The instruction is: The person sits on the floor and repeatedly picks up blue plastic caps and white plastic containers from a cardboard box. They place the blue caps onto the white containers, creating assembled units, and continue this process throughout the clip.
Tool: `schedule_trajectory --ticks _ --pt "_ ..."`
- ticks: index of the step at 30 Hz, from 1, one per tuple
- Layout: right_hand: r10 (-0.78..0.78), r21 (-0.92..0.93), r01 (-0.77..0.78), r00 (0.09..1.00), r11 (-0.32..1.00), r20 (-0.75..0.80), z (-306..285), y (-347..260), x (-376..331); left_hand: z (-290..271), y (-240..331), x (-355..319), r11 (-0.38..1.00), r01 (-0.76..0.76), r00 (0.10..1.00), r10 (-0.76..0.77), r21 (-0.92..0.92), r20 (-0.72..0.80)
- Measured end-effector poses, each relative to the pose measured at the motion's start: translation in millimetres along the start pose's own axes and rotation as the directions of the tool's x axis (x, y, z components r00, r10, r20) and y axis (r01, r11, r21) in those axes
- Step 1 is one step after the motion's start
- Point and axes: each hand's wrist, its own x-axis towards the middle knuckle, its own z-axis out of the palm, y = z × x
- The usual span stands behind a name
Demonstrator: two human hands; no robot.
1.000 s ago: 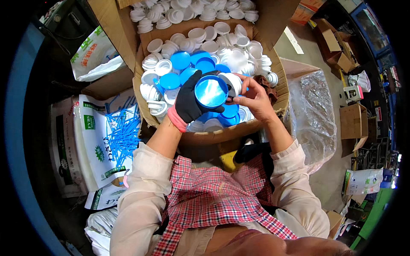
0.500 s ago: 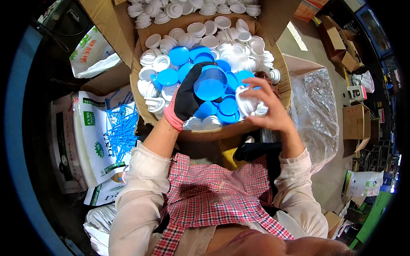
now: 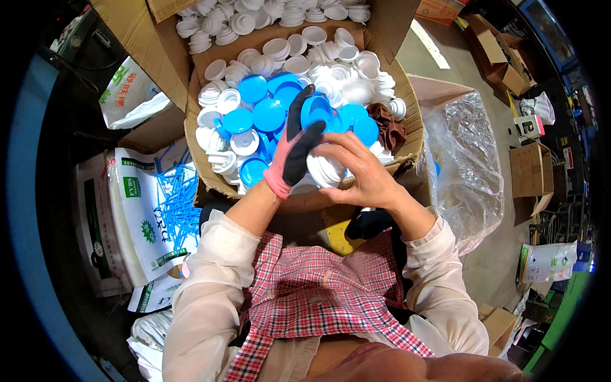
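Note:
My left hand (image 3: 295, 149), in a pink glove with a black palm, is over a cardboard box of plastic lids. Its fingers close round a blue round lid (image 3: 316, 112) held tilted above the others. My bare right hand (image 3: 363, 170) grips a small stack of white lids (image 3: 325, 170) between thumb and fingers, right beside the left palm. Several loose blue lids (image 3: 268, 115) lie on top of white lids (image 3: 216, 70) in the box. How many blue lids are in my left hand is hard to make out.
The cardboard box (image 3: 407, 105) has raised flaps. A crumpled brown cloth (image 3: 386, 127) lies inside, at its right. Farther right stands a carton lined with clear plastic (image 3: 468, 156). Thin blue plastic strips (image 3: 177, 202) lie on a white printed bag (image 3: 135, 219) at left.
My left hand has turned edge-on and tipped the blue lid. My right hand has moved left and down with the white lids, close to the left palm. The view has shifted slightly.

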Motion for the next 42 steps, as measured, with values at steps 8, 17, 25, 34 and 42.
schedule_trajectory --ticks 8,17,25,34,42 --pt "0.078 0.205 -0.024 0.964 0.978 -0.256 -21 0 -2 -7 -8 8 0.449 0.533 0.836 -0.410 -0.717 0.364" --pt "-0.046 -0.195 0.009 0.982 0.981 -0.183 -12 -2 6 -2 -1 -2 0.599 0.515 0.856 -0.403 -0.614 0.325" --pt "-0.046 -0.218 0.027 0.995 0.976 -0.083 -12 -3 8 0 12 -4 0.774 0.510 0.860 -0.464 -0.376 0.212" --pt "-0.010 -0.208 -0.006 0.997 0.978 -0.078 -9 -4 7 -4 4 -3 0.735 0.552 0.833 -0.504 -0.395 0.227" --pt "-0.008 -0.214 -0.007 0.998 0.977 -0.070 -8 -5 7 -2 1 -9 0.821 0.476 0.879 -0.433 -0.313 0.201"
